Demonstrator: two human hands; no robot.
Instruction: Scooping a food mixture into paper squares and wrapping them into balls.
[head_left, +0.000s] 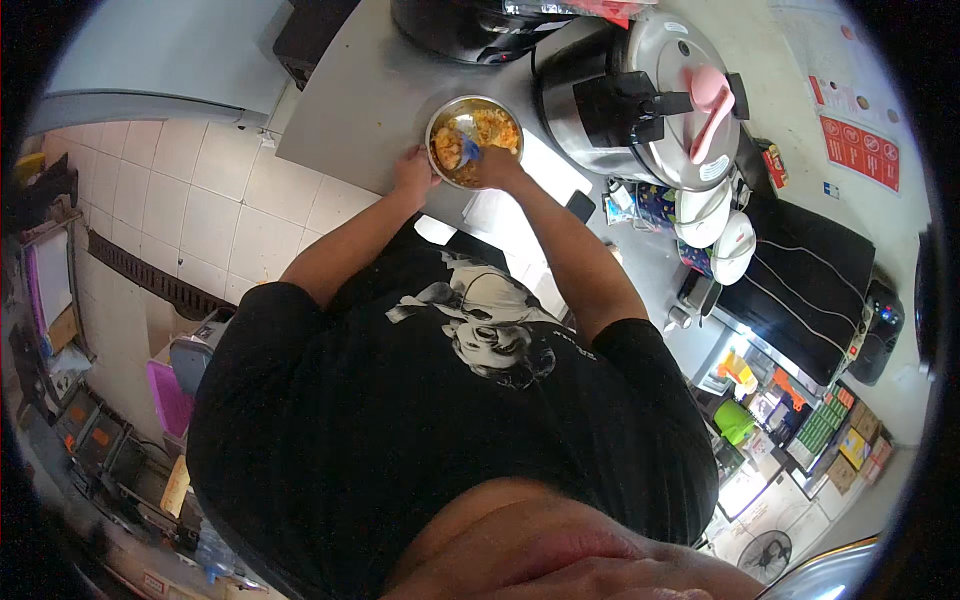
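A round metal bowl (513, 120) stands on a grey tabletop (345, 112) near its edge, with an orange, lumpy food mixture (495, 129) inside. My left hand (415, 177) grips the bowl's left rim. Reaching in over the near right rim, my right hand (498, 166) is closed around a blue utensil (469, 148). A clump of the food (448, 147) sits against the utensil's end. My fingers hide its handle, so its exact kind cannot be told. White paper sheets (517, 217) lie beside the bowl and under my right forearm.
Right of the bowl stands a large steel cooker (675, 112) with a pink ladle (709, 112) on its lid. A black appliance (480, 30) is at the back. A phone (580, 206) and white-lidded containers (703, 214) lie to the right. Tiled floor (225, 195) shows at left.
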